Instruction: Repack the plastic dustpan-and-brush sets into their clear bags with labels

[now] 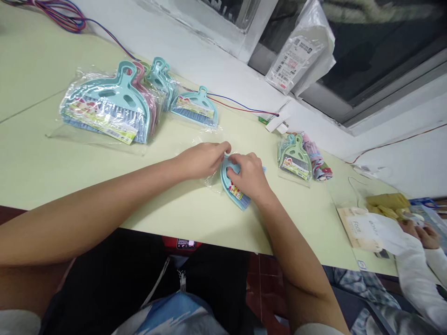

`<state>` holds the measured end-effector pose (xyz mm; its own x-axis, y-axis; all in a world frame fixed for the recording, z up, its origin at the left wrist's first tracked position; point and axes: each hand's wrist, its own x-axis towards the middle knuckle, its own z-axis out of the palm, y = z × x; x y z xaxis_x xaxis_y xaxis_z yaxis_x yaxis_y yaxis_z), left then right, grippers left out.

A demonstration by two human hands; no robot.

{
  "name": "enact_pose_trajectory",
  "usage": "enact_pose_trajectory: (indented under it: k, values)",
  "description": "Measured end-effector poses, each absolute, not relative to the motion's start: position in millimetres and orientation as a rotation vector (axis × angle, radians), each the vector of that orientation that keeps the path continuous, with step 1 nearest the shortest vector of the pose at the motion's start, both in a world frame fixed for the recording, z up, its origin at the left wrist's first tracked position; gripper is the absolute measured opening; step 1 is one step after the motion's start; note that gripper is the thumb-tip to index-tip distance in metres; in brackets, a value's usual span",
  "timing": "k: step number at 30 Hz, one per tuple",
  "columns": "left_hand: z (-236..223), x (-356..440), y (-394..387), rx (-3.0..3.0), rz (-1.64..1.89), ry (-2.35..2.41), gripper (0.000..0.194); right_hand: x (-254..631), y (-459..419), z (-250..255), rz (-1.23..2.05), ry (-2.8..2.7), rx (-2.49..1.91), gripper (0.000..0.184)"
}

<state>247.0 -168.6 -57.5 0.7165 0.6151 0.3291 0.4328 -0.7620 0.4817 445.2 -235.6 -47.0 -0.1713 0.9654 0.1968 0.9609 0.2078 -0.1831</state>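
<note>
Blue dustpan [226, 179], rounded; bristles grey-blue; label bright.

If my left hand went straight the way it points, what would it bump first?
Your left hand would probably bump the top of the blue dustpan, then maybe your right hand; depth is unclear.

Coiled cables [68, 17] lie near the wall [164, 39], a labelled package [293, 58] by the window [366, 60], a co-worker [414, 270] alongside.
</note>
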Motion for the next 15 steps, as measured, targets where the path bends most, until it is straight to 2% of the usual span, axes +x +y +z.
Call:
enact_pose_trajectory:
  k: [5,8,11,15]
  values:
    - [-56.1,241.3,-155.5,2.615,0.853,0.869,0.028,446.0,-234.5,-49.3,0.04,-2.197,-1.818,0.028]
    - [-49.5,228.8,-140.9,2.567,0.953,1.262,0.033,446.9,-233.6,-51.3,0.049,-2.185,-1.815,0.027]
    - [-48.7,216.9,-126.0,2.408,0.728,1.61,0.033,447.0,-233.6,-51.7,0.066,-2.176,-1.806,0.026]
    - [-57.5,216.4,-118.0,2.379,0.523,1.482,0.025,446.5,-234.1,-51.3,0.072,-2.168,-1.789,0.026]
